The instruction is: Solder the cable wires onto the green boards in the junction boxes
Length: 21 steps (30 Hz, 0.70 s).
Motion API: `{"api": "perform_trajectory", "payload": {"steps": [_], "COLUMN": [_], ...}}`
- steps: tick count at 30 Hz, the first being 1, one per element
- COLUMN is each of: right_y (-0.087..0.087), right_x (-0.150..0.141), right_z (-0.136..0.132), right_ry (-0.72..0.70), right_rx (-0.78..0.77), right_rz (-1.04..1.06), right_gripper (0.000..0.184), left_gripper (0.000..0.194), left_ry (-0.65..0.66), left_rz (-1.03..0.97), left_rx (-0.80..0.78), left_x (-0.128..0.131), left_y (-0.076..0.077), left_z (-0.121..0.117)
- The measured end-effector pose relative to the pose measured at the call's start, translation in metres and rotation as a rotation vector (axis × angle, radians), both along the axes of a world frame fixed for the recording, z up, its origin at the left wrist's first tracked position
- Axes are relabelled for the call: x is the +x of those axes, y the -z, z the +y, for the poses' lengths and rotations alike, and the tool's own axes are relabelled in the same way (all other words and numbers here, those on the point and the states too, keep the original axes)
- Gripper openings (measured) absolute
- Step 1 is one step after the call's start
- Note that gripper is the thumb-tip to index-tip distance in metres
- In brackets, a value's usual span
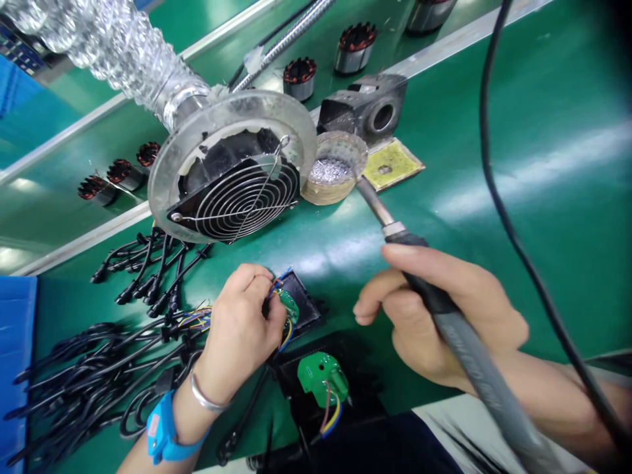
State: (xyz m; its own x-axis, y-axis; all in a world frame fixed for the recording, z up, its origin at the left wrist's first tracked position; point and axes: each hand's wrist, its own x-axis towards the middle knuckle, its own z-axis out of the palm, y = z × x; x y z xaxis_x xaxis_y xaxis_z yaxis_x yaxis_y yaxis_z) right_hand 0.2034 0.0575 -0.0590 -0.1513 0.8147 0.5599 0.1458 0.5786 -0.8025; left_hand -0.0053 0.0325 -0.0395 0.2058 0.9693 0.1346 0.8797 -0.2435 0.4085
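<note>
My right hand (434, 316) grips a soldering iron (459, 336) by its grey handle. The iron's metal barrel reaches to the edge of a round tub (328, 191) holding silvery solder bits, and its tip is hidden there. My left hand (249, 316), fingers closed, pinches thin coloured wires (277, 284) at a green circuit board (289, 304) lying in a black case (302, 299). Closer to me, a second green circuit board (320, 378) with brown, blue and yellow wires sits on another black part.
A fume extractor (249, 207) with a fan grille and foil duct (123, 59) stands at the back. A yellow sponge (390, 166) and a black iron holder (365, 108) lie beside the tub. Black cables (99, 368) are heaped at left. Copper-wound stators (354, 49) line the back. A cord (494, 178) hangs right.
</note>
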Motion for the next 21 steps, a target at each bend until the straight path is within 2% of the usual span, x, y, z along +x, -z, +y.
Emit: {"api": "perform_trajectory", "payload": {"steps": [3, 5, 8, 11, 15, 21], "right_y": [0.0, 0.001, 0.006, 0.011, 0.01, 0.005], "right_x": [-0.009, -0.016, -0.027, -0.032, -0.029, -0.027], "right_z": [0.005, 0.012, 0.024, 0.031, 0.025, 0.013], "right_ry": [-0.01, -0.056, -0.13, -0.128, -0.099, -0.03], "right_rx": [0.031, 0.084, 0.193, 0.268, 0.297, 0.306], "right_rz": [-0.099, -0.214, -0.313, -0.355, -0.426, -0.397], "right_gripper": [0.024, 0.018, 0.015, 0.016, 0.016, 0.015], "left_gripper": [0.009, 0.01, 0.009, 0.01, 0.01, 0.012], "left_ry": [0.008, 0.015, 0.02, 0.022, 0.024, 0.029], "left_rz": [0.009, 0.01, 0.01, 0.007, -0.037, -0.109], "left_rx": [0.0, 0.003, 0.009, 0.005, -0.033, -0.051], "left_x": [0.0, 0.0, -0.001, -0.002, -0.003, -0.004], "left_y": [-0.001, -0.001, -0.001, -0.002, -0.005, -0.008], "left_z": [0.001, 0.001, 0.001, 0.001, 0.002, 0.003]}}
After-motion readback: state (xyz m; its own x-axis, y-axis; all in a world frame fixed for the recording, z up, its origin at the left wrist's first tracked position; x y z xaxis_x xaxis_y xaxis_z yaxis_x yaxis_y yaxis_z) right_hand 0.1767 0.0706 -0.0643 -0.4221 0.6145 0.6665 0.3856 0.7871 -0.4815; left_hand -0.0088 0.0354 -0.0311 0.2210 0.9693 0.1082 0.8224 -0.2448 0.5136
